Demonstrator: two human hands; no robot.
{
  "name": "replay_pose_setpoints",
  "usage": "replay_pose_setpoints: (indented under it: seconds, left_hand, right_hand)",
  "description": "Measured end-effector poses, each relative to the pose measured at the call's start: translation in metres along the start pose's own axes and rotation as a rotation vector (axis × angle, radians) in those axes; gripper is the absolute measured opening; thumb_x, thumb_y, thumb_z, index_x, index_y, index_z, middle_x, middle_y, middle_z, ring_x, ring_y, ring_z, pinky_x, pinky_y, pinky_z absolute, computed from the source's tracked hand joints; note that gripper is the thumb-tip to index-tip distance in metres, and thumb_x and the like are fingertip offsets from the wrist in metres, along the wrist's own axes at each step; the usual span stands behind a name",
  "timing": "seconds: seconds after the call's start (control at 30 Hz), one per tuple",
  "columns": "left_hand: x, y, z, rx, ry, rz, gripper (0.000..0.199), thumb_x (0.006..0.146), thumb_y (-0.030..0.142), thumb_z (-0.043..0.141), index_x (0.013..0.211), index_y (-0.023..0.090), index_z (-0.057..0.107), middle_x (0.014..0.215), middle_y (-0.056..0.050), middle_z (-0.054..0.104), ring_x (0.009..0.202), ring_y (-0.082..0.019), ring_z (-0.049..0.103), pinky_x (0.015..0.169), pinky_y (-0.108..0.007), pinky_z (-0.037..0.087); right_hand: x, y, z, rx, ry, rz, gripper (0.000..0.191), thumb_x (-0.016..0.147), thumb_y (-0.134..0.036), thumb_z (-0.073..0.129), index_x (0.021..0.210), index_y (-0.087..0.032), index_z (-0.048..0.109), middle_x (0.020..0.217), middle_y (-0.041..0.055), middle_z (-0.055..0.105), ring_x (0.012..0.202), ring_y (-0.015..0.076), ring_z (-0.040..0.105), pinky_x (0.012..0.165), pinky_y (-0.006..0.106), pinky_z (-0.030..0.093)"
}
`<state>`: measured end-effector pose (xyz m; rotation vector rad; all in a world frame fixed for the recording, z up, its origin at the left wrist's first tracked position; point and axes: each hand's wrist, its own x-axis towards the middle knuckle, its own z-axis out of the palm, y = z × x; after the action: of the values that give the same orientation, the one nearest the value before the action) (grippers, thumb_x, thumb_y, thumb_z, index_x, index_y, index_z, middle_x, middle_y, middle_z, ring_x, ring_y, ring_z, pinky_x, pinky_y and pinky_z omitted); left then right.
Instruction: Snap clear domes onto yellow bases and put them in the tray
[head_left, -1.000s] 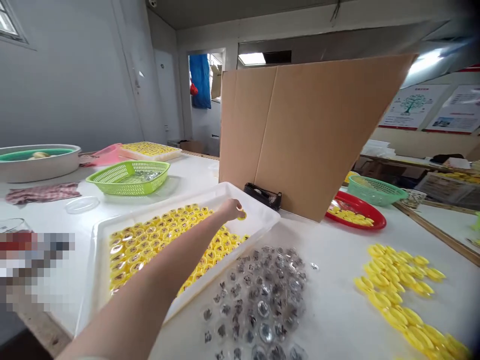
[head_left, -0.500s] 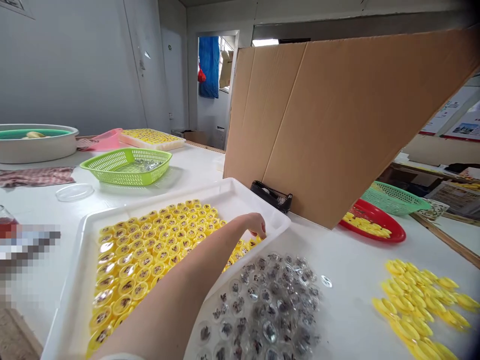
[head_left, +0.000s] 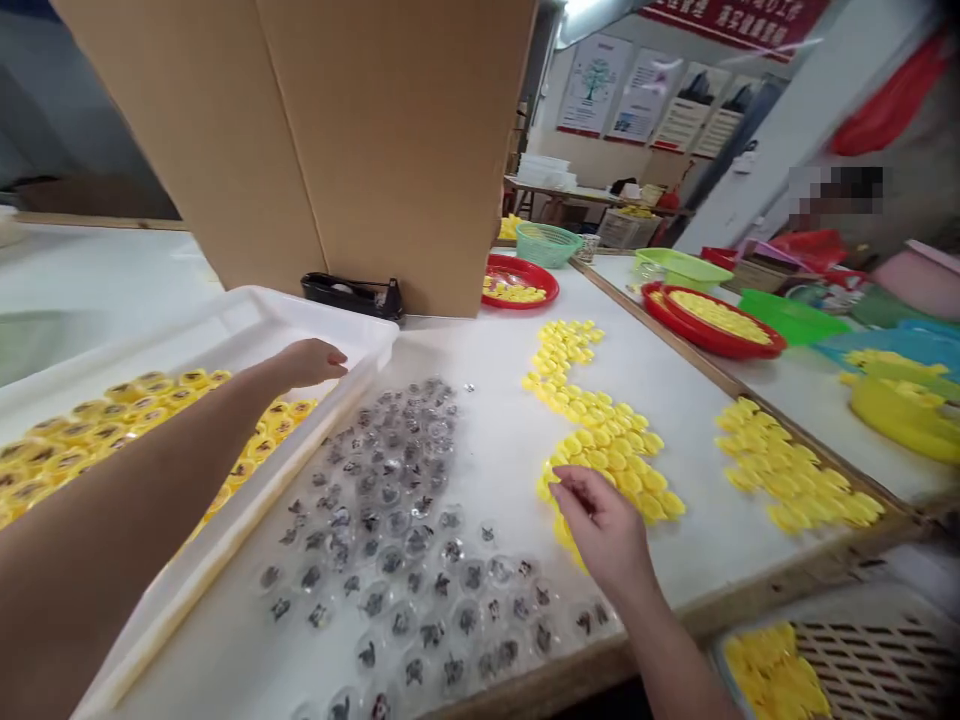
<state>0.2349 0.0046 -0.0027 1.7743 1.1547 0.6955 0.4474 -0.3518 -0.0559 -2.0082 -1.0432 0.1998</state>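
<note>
My left hand (head_left: pixel 311 363) hangs over the near corner of a white plastic tray (head_left: pixel 247 312), its fingers curled, and whether it holds anything is hidden. Rows of round yellow caps (head_left: pixel 150 425) with dark centres fill the tray. My right hand (head_left: pixel 600 525) rests its fingertips at the edge of a long pile of yellow plastic pieces (head_left: pixel 600 440). Between my hands lies a spread of clear plastic domes (head_left: pixel 375 500) with dark bits inside.
A tall cardboard sheet (head_left: pixel 300 130) stands behind a black tape dispenser (head_left: pixel 352 296). Beyond are a red plate (head_left: pixel 520 282) of yellow pieces and a green basket (head_left: pixel 546 244). A wooden rail (head_left: pixel 675 340) edges the table, with a red tray (head_left: pixel 709 320) past it.
My view has swung far to the right. My left hand has moved from inside the tray to its near corner, and my right hand has come into view at the yellow pile.
</note>
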Motion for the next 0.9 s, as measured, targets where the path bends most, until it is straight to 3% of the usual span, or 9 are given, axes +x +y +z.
replay_pose_setpoints:
  seconds: [0.1, 0.23, 0.33, 0.43, 0.5, 0.6, 0.9]
  left_hand:
    - [-0.027, 0.029, -0.009, 0.168, 0.186, 0.1, 0.006, 0.068, 0.015, 0.067, 0.073, 0.017, 0.067, 0.053, 0.008, 0.047, 0.058, -0.009, 0.05, 0.055, -0.013, 0.038]
    - [-0.1, 0.068, 0.001, 0.307, 0.323, 0.249, 0.025, 0.077, 0.041, 0.06, 0.096, 0.027, 0.067, 0.068, 0.005, 0.058, 0.068, -0.015, 0.055, 0.063, -0.024, 0.044]
    - [-0.159, 0.071, 0.033, 0.257, 0.191, 0.296, 0.026, 0.076, 0.043, 0.06, 0.094, 0.026, 0.068, 0.072, 0.003, 0.064, 0.063, -0.015, 0.057, 0.061, -0.026, 0.045]
    - [-0.196, 0.053, 0.072, 0.164, -0.04, 0.273, 0.025, 0.078, 0.038, 0.059, 0.096, 0.023, 0.068, 0.079, 0.0, 0.068, 0.067, -0.014, 0.06, 0.062, -0.025, 0.047]
    - [-0.207, 0.039, 0.091, 0.143, -0.149, 0.216, 0.024, 0.08, 0.036, 0.056, 0.096, 0.022, 0.067, 0.083, -0.002, 0.069, 0.07, -0.015, 0.061, 0.063, -0.025, 0.047]
    - [-0.209, 0.027, 0.105, 0.123, -0.219, 0.138, 0.024, 0.081, 0.035, 0.054, 0.095, 0.021, 0.068, 0.082, -0.003, 0.069, 0.07, -0.015, 0.06, 0.062, -0.025, 0.046]
    - [-0.205, 0.016, 0.104, 0.022, -0.234, 0.018, 0.027, 0.08, 0.038, 0.056, 0.097, 0.02, 0.067, 0.082, -0.004, 0.067, 0.065, -0.015, 0.057, 0.058, -0.025, 0.045]
  right_hand:
    - [0.018, 0.003, -0.025, -0.497, -0.118, -0.119, 0.019, 0.086, -0.019, 0.047, 0.098, -0.016, 0.061, 0.095, 0.007, 0.058, 0.082, 0.017, 0.057, 0.071, 0.029, 0.042]
    - [0.033, -0.003, -0.029, -0.616, -0.306, -0.193, 0.022, 0.079, -0.013, 0.054, 0.098, -0.02, 0.062, 0.095, 0.0041, 0.056, 0.084, 0.0167, 0.056, 0.067, 0.026, 0.037]
    - [0.038, -0.006, -0.022, -0.68, -0.422, -0.228, 0.018, 0.077, -0.011, 0.055, 0.091, -0.019, 0.063, 0.09, 0.0038, 0.055, 0.078, 0.0158, 0.056, 0.06, 0.025, 0.033]
    - [0.042, -0.007, -0.02, -0.739, -0.508, -0.248, 0.009, 0.077, -0.011, 0.056, 0.079, -0.017, 0.062, 0.084, 0.0037, 0.054, 0.069, 0.0146, 0.055, 0.055, 0.026, 0.03]
    - [0.046, -0.009, -0.02, -0.773, -0.544, -0.261, 0.005, 0.075, -0.012, 0.058, 0.076, -0.017, 0.06, 0.084, 0.004, 0.054, 0.067, 0.0142, 0.055, 0.054, 0.026, 0.029]
    - [0.05, -0.012, -0.02, -0.834, -0.565, -0.266, 0.005, 0.073, -0.011, 0.059, 0.076, -0.015, 0.06, 0.086, 0.006, 0.055, 0.067, 0.0151, 0.055, 0.053, 0.027, 0.027]
    - [0.049, -0.026, -0.007, -0.901, -0.562, -0.267, 0.01, 0.075, -0.013, 0.056, 0.08, -0.013, 0.065, 0.084, 0.0092, 0.058, 0.069, 0.0188, 0.058, 0.054, 0.028, 0.028]
